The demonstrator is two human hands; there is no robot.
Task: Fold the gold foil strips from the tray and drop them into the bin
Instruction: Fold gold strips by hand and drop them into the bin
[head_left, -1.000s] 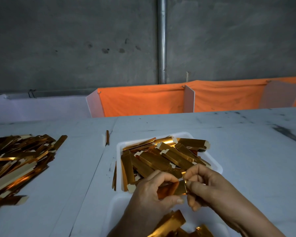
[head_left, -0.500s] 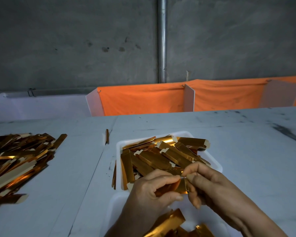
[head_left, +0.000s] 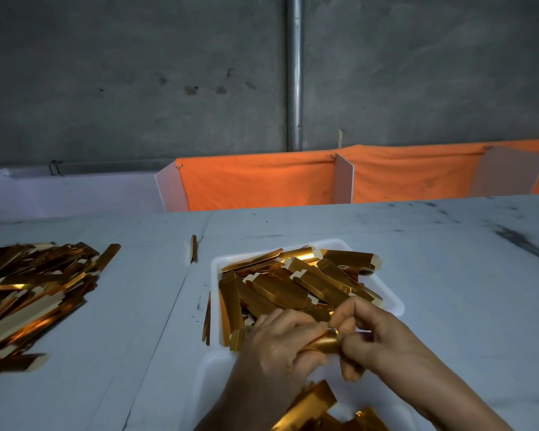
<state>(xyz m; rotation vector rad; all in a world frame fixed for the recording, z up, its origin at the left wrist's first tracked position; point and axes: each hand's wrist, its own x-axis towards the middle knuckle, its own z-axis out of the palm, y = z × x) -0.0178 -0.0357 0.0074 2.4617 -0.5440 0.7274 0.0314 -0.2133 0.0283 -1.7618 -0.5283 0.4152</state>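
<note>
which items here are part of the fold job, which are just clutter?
In play: left hand, right hand, gold foil strip pinched between them, white tray, bin.
Idle: foil pile, loose strip, orange cloth, pipe.

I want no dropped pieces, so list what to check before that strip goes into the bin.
1. Both hands on the strip: ok. The left hand and right hand each pinch the gold foil strip.
2. Fold finished: cannot tell, fingers cover most of it.
3. Bin within reach: ok, the white bin sits just below the hands.
4. Room in the bin: ok, white floor shows between the folded pieces.
5. Tray stock: ok, the tray holds many strips.
</note>
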